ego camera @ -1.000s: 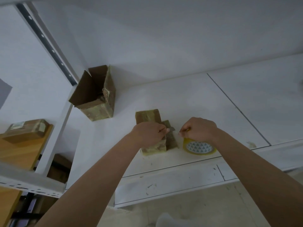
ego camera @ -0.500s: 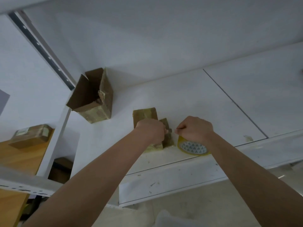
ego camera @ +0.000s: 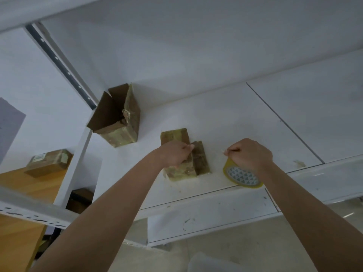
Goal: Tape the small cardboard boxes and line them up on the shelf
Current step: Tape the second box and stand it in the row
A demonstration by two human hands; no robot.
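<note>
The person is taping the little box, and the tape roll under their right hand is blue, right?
Not quite. The tape roll is yellow, not blue; only the triangle pattern on its core looks bluish. The head view shows it on the shelf under the right hand, while the left hand holds the small box.

a taped parcel [ego camera: 48,162] is seen lying on a wooden surface [ego camera: 17,185] beyond the perforated upright [ego camera: 60,65].

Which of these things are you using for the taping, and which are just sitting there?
In use:
small box under left hand
tape roll by right hand
open box
shelf

Just sitting there:
parcel on wooden surface
</note>
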